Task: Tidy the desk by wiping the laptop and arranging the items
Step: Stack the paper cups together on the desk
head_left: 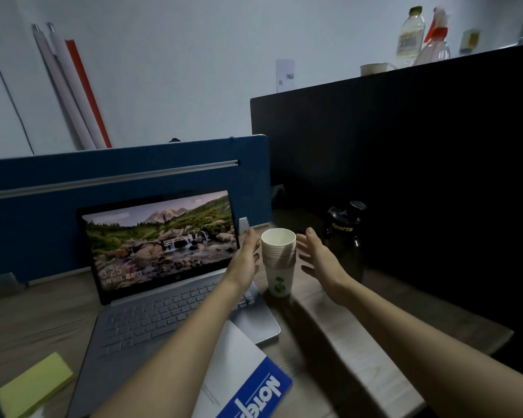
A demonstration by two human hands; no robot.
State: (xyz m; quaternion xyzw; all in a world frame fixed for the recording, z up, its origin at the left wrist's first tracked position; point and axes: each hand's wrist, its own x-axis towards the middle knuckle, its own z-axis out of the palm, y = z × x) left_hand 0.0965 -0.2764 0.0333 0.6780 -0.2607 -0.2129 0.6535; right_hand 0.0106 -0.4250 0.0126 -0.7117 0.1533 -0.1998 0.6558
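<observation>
Left hand (pixel 245 257) and right hand (pixel 320 257) both spread with straight fingers, holding nothing, flanking stack of paper cups (pixel 279 260) upright on desk (pixel 354 351), just right of open laptop (pixel 163 267), dark bottle (pixel 346 236) beyond, notebook (pixel 248 378) nearer.

Worktop (pixel 338 315): pale wood-grain surface, matt. Laptop (pixel 175 321): silver metallic-looking body, smooth; screen glossy. Stacked cups (pixel 280 260), centre: white paper, matt, ridged rims. Bottle (pixel 344 236), right of centre: dark translucent plastic, glossy. Notebook (pixel 248 378), lower centre: smooth paper cover, slight sheen. Sticky-note pad (pixel 34 384), lower left: yellow matt paper. Partition (pixel 43 182), left: blue, cloth-like, matt, with a metal rail (pixel 112 178).
</observation>
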